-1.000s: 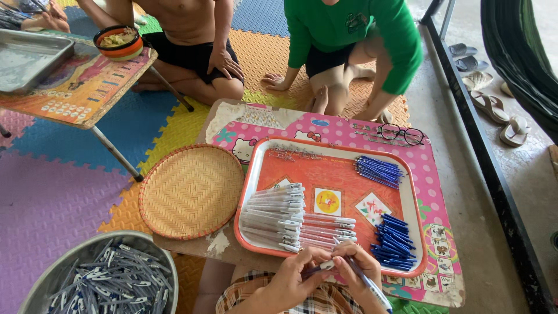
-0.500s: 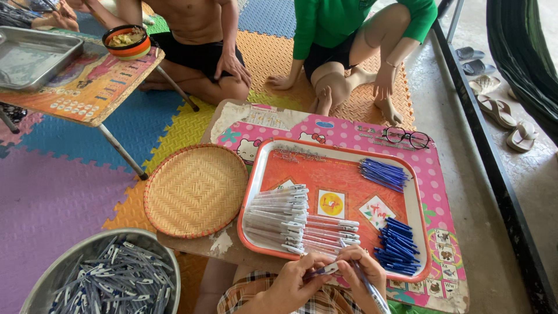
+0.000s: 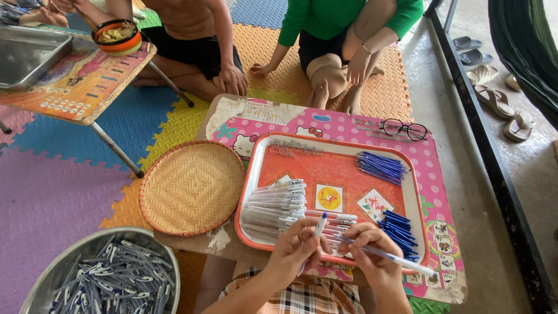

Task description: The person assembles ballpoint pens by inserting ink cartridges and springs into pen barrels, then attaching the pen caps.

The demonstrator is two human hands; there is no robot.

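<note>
My left hand (image 3: 295, 249) holds a short blue-tipped pen part (image 3: 319, 224) upright at the near edge of the orange tray (image 3: 325, 152). My right hand (image 3: 372, 256) grips a clear pen barrel (image 3: 395, 257) that points right, over the tray's near rim. Both hands meet in front of a stack of clear pen barrels (image 3: 278, 203) lying in the tray's left half. A bundle of blue refills (image 3: 381, 167) lies at the tray's far right, and blue caps (image 3: 400, 231) lie near my right hand.
The tray rests on a pink low table (image 3: 349, 127) with eyeglasses (image 3: 404, 128). A round woven basket (image 3: 192, 186) sits left of it, a metal bowl of pen parts (image 3: 104, 279) nearer left. Two people sit opposite on foam mats; a small folding table (image 3: 75, 81) holds a bowl (image 3: 117, 35) and metal tray (image 3: 26, 52).
My hands have come up from the lower edge of view. The left one now lifts the blue-tipped part, and the right one holds the barrel out to the right.
</note>
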